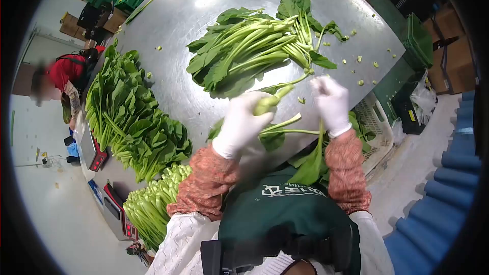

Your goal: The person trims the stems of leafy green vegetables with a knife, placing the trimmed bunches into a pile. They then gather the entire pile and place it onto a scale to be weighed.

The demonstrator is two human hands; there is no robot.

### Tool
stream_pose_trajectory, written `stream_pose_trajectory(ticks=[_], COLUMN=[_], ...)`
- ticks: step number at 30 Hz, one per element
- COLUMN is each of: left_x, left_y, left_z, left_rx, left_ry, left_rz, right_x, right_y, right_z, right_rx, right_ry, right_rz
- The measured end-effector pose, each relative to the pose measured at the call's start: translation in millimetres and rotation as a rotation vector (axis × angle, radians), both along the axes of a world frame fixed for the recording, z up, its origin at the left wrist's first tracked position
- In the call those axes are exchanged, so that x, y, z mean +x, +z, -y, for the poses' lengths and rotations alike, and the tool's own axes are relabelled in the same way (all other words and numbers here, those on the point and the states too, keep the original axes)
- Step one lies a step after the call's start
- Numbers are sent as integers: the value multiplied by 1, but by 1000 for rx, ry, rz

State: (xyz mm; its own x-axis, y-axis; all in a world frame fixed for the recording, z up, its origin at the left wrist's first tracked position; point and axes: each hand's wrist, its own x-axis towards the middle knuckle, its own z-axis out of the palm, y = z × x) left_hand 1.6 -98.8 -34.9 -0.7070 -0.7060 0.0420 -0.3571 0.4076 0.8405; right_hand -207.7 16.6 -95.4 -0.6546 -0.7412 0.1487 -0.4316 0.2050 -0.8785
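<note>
While L hand (238, 130) grips pale stalks (270, 101) over the tbl (170, 66), R hand (332, 104) hovers close by, fingers curled; can't tell from here if it's got anything. Pile (254, 46) of greens lies on tbl just beyond; more bunches (130, 112) to L, nr red-edged scales (116, 209).

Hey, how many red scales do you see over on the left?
2. The upper scale is left of the leafy pile; the lower scale is left of the stalk pile. Others may be hidden.
</note>
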Motion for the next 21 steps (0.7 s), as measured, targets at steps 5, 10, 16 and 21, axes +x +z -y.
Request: stream_pose_trajectory(ticks=[5, 10, 16, 21], left_x=[16, 5, 16, 8], left_y=[11, -6, -3, -23], left_z=[9, -1, 4, 1], left_rx=[338, 318, 508, 60], left_ry=[36, -112, -55, -94], left_rz=[30, -107, -57, -122], right_x=[-5, 51, 32, 46], right_y=[10, 36, 28, 36], right_z=[-22, 1, -2, 17], right_rx=[-2, 115, 50, 73], right_ry=[108, 302, 404, 443], right_rz=[-173, 14, 660, 463])
